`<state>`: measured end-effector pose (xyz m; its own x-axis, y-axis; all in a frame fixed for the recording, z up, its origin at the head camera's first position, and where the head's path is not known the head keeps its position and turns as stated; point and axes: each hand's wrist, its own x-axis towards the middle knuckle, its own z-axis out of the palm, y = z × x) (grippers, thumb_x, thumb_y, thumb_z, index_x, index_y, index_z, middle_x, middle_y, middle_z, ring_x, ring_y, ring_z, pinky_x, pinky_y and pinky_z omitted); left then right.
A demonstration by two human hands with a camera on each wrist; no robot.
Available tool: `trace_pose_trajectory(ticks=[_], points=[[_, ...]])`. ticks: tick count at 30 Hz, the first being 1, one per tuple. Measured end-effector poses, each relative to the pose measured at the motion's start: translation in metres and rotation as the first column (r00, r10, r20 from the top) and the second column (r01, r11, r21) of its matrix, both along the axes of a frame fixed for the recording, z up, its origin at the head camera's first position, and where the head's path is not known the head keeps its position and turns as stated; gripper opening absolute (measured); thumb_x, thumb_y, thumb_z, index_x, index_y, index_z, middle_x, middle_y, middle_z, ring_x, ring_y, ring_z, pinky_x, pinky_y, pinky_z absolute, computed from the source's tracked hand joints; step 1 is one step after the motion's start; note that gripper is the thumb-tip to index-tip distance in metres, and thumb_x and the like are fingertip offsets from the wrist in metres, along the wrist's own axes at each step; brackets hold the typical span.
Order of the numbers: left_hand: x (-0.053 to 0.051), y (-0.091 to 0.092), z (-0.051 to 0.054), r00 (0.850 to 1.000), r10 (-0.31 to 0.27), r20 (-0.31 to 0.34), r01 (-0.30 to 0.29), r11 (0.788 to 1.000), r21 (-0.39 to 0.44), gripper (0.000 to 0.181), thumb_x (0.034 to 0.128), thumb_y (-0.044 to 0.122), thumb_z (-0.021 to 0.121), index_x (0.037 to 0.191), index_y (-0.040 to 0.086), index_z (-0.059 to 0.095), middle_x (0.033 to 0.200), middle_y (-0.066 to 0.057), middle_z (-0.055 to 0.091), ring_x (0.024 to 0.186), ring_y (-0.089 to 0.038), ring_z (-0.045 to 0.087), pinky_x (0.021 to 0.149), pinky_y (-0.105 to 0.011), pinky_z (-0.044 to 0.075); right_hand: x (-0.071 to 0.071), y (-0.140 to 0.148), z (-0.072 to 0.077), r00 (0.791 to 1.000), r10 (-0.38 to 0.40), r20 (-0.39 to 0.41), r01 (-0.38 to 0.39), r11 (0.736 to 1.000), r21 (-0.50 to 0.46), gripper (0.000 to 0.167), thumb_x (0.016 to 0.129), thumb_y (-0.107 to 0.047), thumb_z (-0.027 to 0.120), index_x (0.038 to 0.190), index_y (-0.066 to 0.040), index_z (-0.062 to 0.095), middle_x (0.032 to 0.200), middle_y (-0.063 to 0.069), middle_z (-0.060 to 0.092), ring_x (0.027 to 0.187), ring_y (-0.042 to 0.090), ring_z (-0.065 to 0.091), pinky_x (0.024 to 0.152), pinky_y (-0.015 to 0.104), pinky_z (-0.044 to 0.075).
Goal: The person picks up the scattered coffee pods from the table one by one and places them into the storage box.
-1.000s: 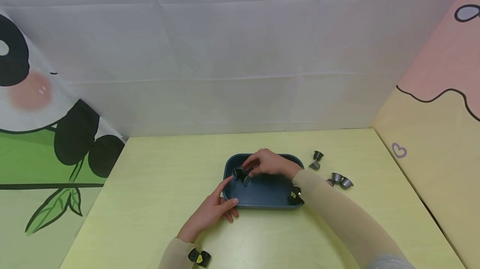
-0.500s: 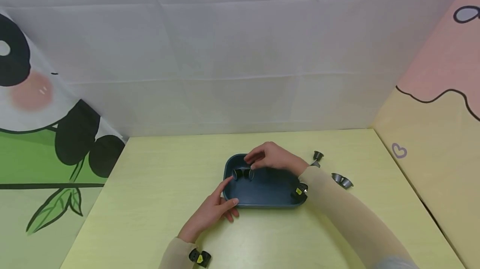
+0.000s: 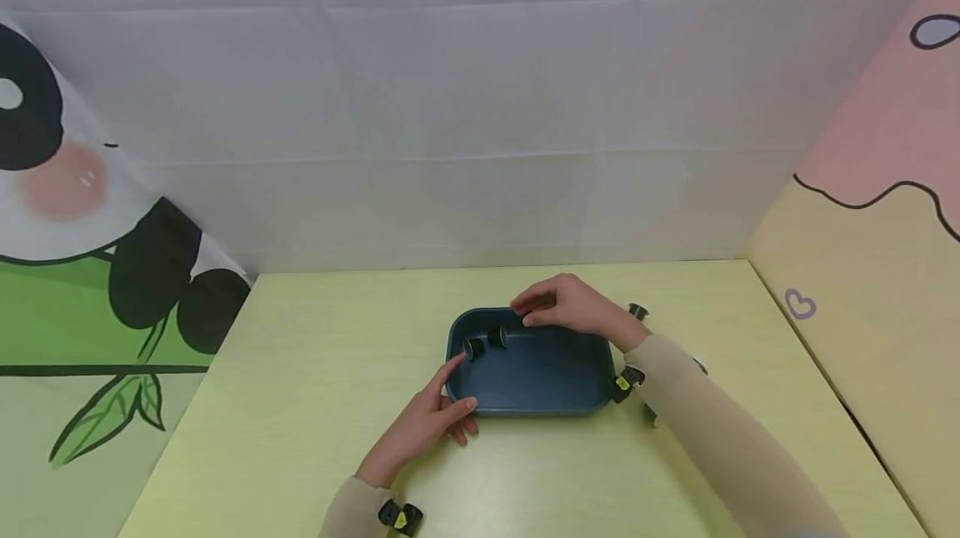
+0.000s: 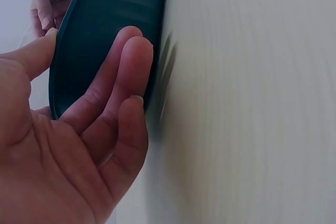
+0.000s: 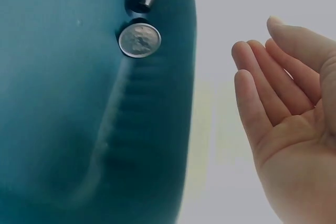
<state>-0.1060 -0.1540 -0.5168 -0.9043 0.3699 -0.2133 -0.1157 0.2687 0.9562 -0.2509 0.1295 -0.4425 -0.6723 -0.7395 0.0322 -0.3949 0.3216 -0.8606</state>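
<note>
A dark blue tray (image 3: 547, 388) lies on the table. Two dark coffee capsules, one by the left wall (image 3: 473, 348) and another (image 3: 497, 337) just right of it, lie on their sides in it. The right wrist view shows one capsule's silver lid (image 5: 140, 41). My left hand (image 3: 423, 421) grips the tray's near left corner, its thumb on the rim and several fingers against the outer wall (image 4: 126, 19). Above the tray's far rim is my right hand (image 3: 566, 304), with nothing in its relaxed fingers, apart from the capsules.
Right of the tray, one capsule (image 3: 638, 311) shows behind my right wrist. More are partly hidden by the right sleeve (image 3: 720, 413), one edge showing (image 3: 700, 365). A white cloth wall (image 3: 480, 213) stands behind the table, a printed panel (image 3: 862, 288) at the right.
My right hand has let go of the right-hand capsule in the tray and moved up and right, away from it. That capsule now lies slightly farther back. My left hand has stayed in place.
</note>
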Motion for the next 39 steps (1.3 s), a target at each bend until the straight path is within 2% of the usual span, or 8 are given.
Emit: trace_pose_trajectory(ticks=[3,8,15,19,24,30,34,39], points=[[0.001,0.0,0.0,1.0,0.004,0.002,-0.004,1.0,0.009,0.075,0.1001,0.031,0.062,0.16,0.024,0.017,0.083,-0.016,0.073,0.068,-0.036,0.07,0.066,-0.036,0.055,0.003,0.009,0.005,0.999,-0.034,-0.014,0.034,0.999,-0.001,0.032,0.095,-0.016,0.07,0.125,-0.004,0.068,0.119,0.013,0.07,0.108,0.021,0.067,0.089,0.032,0.054],[0.001,0.0,-0.001,1.0,0.006,-0.001,-0.006,1.0,0.017,0.076,0.0997,0.032,0.063,0.16,0.025,0.017,0.084,-0.017,0.073,0.068,-0.036,0.069,0.067,-0.037,0.056,0.011,0.026,0.008,0.997,-0.079,-0.013,0.079,0.997,-0.021,0.031,0.095,-0.015,0.07,0.124,-0.003,0.069,0.118,0.01,0.07,0.107,0.02,0.067,0.089,0.032,0.054],[0.001,0.0,0.0,1.0,0.0,-0.011,0.001,1.0,0.005,0.076,0.0999,0.034,0.062,0.16,0.024,0.017,0.083,-0.016,0.073,0.069,-0.036,0.07,0.067,-0.038,0.055,0.023,0.053,0.006,0.987,-0.158,0.038,0.159,0.987,-0.025,0.032,0.094,-0.014,0.071,0.124,-0.002,0.068,0.12,0.019,0.068,0.107,0.021,0.068,0.087,0.029,0.054],[0.001,0.001,-0.001,1.0,0.002,-0.005,-0.002,1.0,0.011,0.076,0.0999,0.033,0.063,0.16,0.025,0.017,0.083,-0.016,0.072,0.069,-0.036,0.07,0.07,-0.038,0.056,0.032,0.072,0.001,0.975,-0.215,0.058,0.216,0.976,-0.015,0.033,0.094,-0.018,0.072,0.124,-0.004,0.069,0.122,0.016,0.068,0.107,0.02,0.068,0.086,0.028,0.055],[0.002,0.001,-0.002,1.0,0.006,0.004,-0.006,1.0,0.018,0.075,0.1005,0.031,0.062,0.16,0.026,0.017,0.083,-0.016,0.072,0.069,-0.036,0.069,0.07,-0.038,0.056,0.044,0.097,-0.006,0.965,-0.262,0.028,0.262,0.965,0.003,0.035,0.095,-0.023,0.071,0.125,-0.006,0.069,0.122,0.008,0.069,0.107,0.016,0.068,0.088,0.028,0.053],[0.002,0.0,-0.003,1.0,0.013,0.012,-0.013,0.999,0.035,0.075,0.1012,0.03,0.061,0.16,0.025,0.015,0.084,-0.017,0.072,0.07,-0.039,0.069,0.069,-0.041,0.056,0.058,0.119,-0.016,0.956,-0.294,0.004,0.294,0.956,-0.01,0.032,0.095,-0.02,0.07,0.124,-0.007,0.069,0.12,0.009,0.07,0.111,0.026,0.067,0.088,0.025,0.053],[0.002,0.0,-0.003,1.0,0.011,0.011,-0.011,0.999,0.035,0.075,0.1008,0.031,0.061,0.16,0.025,0.015,0.083,-0.017,0.072,0.069,-0.039,0.069,0.07,-0.041,0.056,0.066,0.129,-0.024,0.95,-0.311,0.036,0.312,0.95,-0.021,0.032,0.094,-0.017,0.071,0.123,-0.005,0.069,0.119,0.012,0.07,0.108,0.027,0.068,0.08,0.026,0.055],[0.002,0.0,-0.002,1.0,0.008,0.002,-0.008,1.0,0.022,0.076,0.0999,0.032,0.063,0.16,0.025,0.017,0.082,-0.016,0.072,0.068,-0.035,0.07,0.07,-0.038,0.056,0.078,0.139,-0.032,0.946,-0.313,0.082,0.318,0.947,-0.049,0.032,0.096,-0.011,0.068,0.126,0.0,0.066,0.121,0.017,0.068,0.106,0.024,0.069,0.077,0.027,0.056]])
